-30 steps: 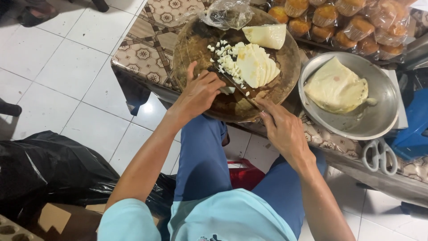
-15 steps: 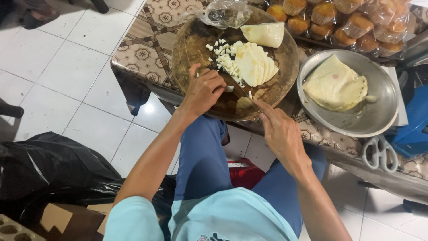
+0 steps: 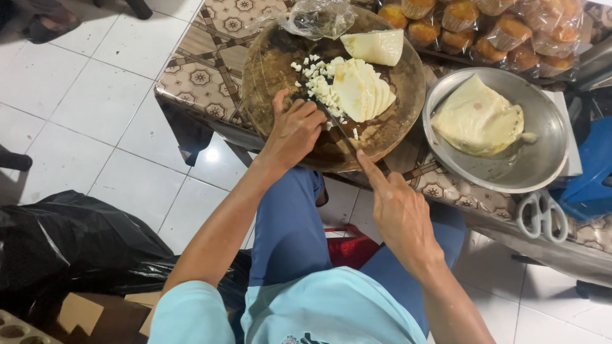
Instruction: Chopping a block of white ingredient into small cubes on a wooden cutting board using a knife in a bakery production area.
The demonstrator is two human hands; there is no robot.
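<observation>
Pale yellow cheese slices [image 3: 363,89] lie fanned on a round wooden cutting board [image 3: 271,64] that sits at the near edge of the counter [image 3: 204,70], with small white diced pieces [image 3: 322,86] heaped just to their left. My right hand [image 3: 401,213] has its grip closed around a knife [image 3: 338,130], index finger stretched along the spine; the blade's long axis runs diagonally from me, up and to the left, toward the dice. My left hand [image 3: 296,130] rests on the board with its grip curled shut beside the blade, nearer the diced pieces than my right hand is. The slices lie up and right of the knife tip, with a separate wedge of cheese [image 3: 376,46] beyond them at the board's far edge. A metal bowl [image 3: 548,134] holding a larger slab stands touching the board's right side, and grey scissors [image 3: 542,216] lie near the counter's front edge. The knife handle is hidden inside my palm, the blade is thin and dark against the wood, and I cannot tell whether my left fingers hold any cheese.
</observation>
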